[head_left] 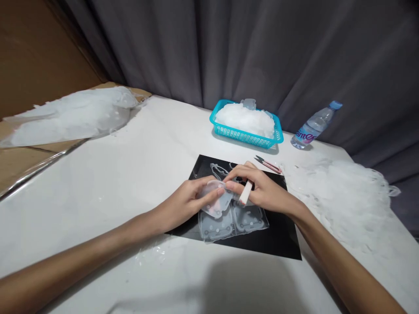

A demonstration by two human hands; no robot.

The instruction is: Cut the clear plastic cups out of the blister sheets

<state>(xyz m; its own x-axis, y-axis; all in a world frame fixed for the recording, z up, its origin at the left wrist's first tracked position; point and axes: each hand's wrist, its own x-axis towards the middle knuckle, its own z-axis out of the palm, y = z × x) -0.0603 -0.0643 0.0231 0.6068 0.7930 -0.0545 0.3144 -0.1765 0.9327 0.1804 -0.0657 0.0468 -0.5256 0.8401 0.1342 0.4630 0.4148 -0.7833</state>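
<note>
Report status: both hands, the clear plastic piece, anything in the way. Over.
Left hand holding clear plastic piece. Right hand at its edge, also gripping pale stick. Flat clear pieces beneath, on black mat. Snips by mat's far edge.

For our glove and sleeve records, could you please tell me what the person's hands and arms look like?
The left hand and right hand are bare, without gloves. The forearms are slim and uncovered; no sleeve or watch shows.
</note>
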